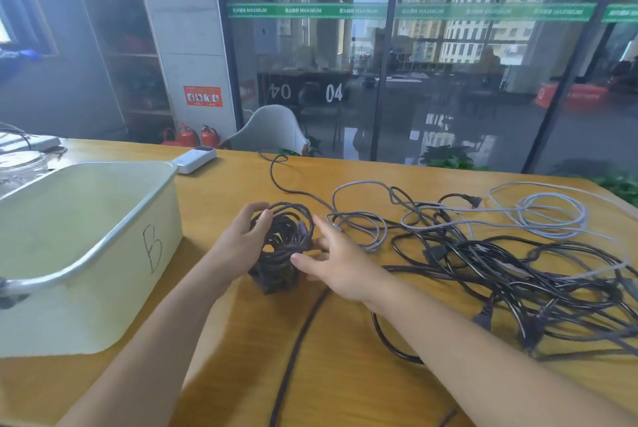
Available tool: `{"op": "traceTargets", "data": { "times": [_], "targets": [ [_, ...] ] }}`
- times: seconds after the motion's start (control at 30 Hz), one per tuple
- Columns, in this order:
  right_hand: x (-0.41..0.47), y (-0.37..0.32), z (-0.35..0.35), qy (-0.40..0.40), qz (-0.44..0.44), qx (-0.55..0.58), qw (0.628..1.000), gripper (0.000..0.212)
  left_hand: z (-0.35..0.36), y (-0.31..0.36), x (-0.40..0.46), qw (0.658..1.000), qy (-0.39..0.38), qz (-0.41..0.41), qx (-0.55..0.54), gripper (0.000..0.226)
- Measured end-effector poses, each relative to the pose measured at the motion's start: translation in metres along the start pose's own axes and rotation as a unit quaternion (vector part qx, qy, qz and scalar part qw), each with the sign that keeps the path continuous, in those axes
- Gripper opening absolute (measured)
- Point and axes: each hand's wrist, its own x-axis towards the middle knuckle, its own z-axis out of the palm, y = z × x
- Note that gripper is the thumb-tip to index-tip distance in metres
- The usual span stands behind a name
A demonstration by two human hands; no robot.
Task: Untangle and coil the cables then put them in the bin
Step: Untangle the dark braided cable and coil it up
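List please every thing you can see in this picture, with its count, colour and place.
bin: one, pale, marked B, table left.
braided cable coil: one, dark, table centre.
tangled cables: several, black and grey, table right.
flat device: one, white, behind the bin.
table: one, wooden.
fire extinguishers: red, floor behind the table.
chair: one, white, behind the table.
left hand: grips the coil.
right hand: fingers straight, at the coil.
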Motion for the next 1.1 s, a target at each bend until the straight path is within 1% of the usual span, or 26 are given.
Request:
{"op": "traceTargets", "data": {
  "times": [0.07, 0.1, 0.17, 0.23, 0.3, 0.37, 0.43, 0.53, 0.7, 0.77, 0.9, 0.97, 1.1],
  "targets": [
    [0.005, -0.003, 0.009, -0.001, 0.003, -0.057, 0.998, 0.091, -0.008, -0.008, -0.003, 1.0, -0.01, -0.002, 0.022, 0.039],
    [0.007, -0.006, 0.012, 0.0, 0.0, -0.083, 0.997, 0.089, -0.01, -0.011, -0.003, 0.999, -0.005, 0.004, 0.05, 0.042],
    [0.01, -0.01, 0.018, 0.006, -0.013, -0.115, 0.993, 0.085, -0.013, -0.017, -0.005, 0.989, 0.025, 0.034, 0.139, 0.05],
    [0.014, -0.015, 0.024, 0.01, -0.03, -0.135, 0.99, 0.08, -0.012, -0.02, -0.009, 0.978, 0.046, 0.079, 0.186, 0.053],
    [0.016, -0.018, 0.029, 0.016, -0.049, -0.154, 0.987, 0.075, -0.011, -0.023, -0.013, 0.973, 0.036, 0.119, 0.192, 0.054],
    [0.019, -0.02, 0.033, 0.018, -0.061, -0.175, 0.983, 0.071, -0.01, -0.025, -0.015, 0.971, 0.014, 0.133, 0.198, 0.056],
    [0.021, -0.018, 0.036, 0.012, -0.064, -0.208, 0.976, 0.068, -0.009, -0.029, -0.013, 0.969, -0.005, 0.128, 0.213, 0.056],
    [0.025, -0.011, 0.037, -0.004, -0.034, -0.238, 0.971, 0.069, -0.008, -0.039, -0.006, 0.967, -0.04, 0.103, 0.231, 0.057],
    [0.03, -0.005, 0.037, -0.025, 0.001, -0.186, 0.982, 0.071, -0.007, -0.045, 0.002, 0.962, -0.056, 0.065, 0.261, 0.059],
    [0.029, -0.004, 0.035, -0.032, -0.001, -0.166, 0.986, 0.072, -0.007, -0.045, 0.0, 0.96, -0.057, 0.068, 0.264, 0.06],
    [0.022, 0.001, 0.033, -0.041, 0.006, -0.167, 0.985, 0.074, -0.006, -0.045, -0.009, 0.959, -0.061, 0.088, 0.263, 0.061],
    [0.014, 0.005, 0.034, -0.056, 0.015, -0.191, 0.98, 0.075, -0.006, -0.046, -0.016, 0.953, -0.066, 0.106, 0.277, 0.061],
    [-0.006, 0.003, 0.039, -0.087, 0.023, -0.285, 0.954, 0.071, -0.008, -0.051, -0.031, 0.949, -0.07, 0.12, 0.283, 0.063]
  ]
}}
